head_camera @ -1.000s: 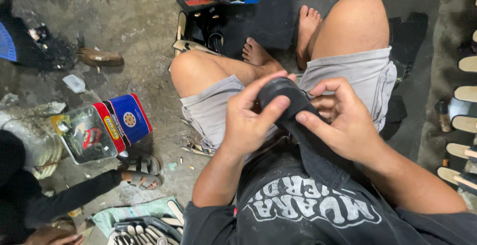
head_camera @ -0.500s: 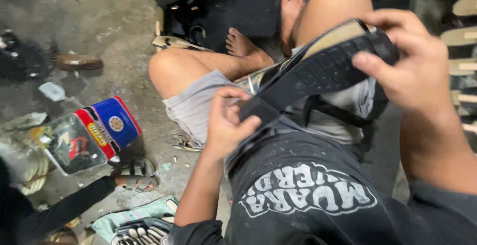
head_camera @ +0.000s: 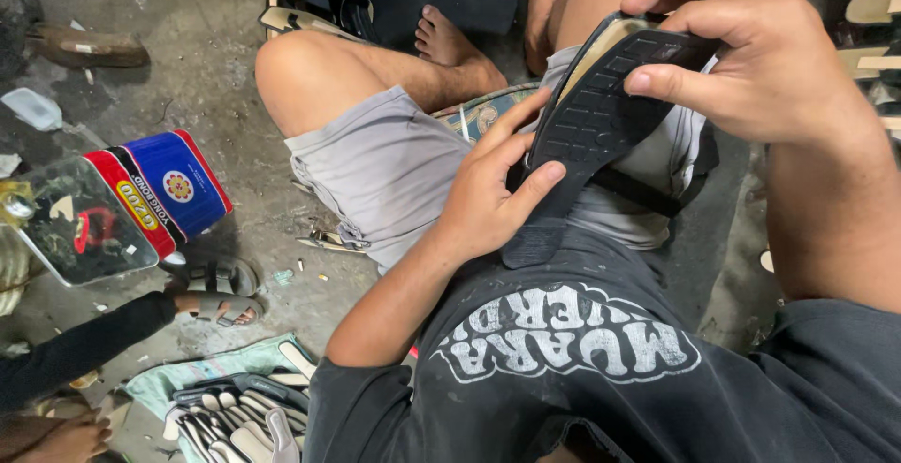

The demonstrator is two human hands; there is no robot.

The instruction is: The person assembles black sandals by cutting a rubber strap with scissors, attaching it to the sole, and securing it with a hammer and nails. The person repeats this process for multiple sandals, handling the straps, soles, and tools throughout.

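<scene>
I sit cross-legged on a concrete floor in grey shorts and a black shirt. A black rubber sandal sole (head_camera: 601,125) with a ribbed tread and a tan upper face stands on end against my belly, its tread toward me. My right hand (head_camera: 751,60) grips its top end, thumb on the tread and fingers over the edge. My left hand (head_camera: 493,191) holds the lower part, thumb pressed on the tread. A black strap (head_camera: 648,196) hangs from the sole across my lap.
A square tin with a red and blue side (head_camera: 131,205) stands at the left. Another person's sandalled foot (head_camera: 216,294) and dark sleeve (head_camera: 75,350) are beside it. Several sandal straps lie on a cloth (head_camera: 235,407) at bottom left. Loose soles (head_camera: 873,3) lie at right.
The sole was folded small between both hands over my lap; it has been stretched out and lifted on end, my right hand rising to its top. The view came closer.
</scene>
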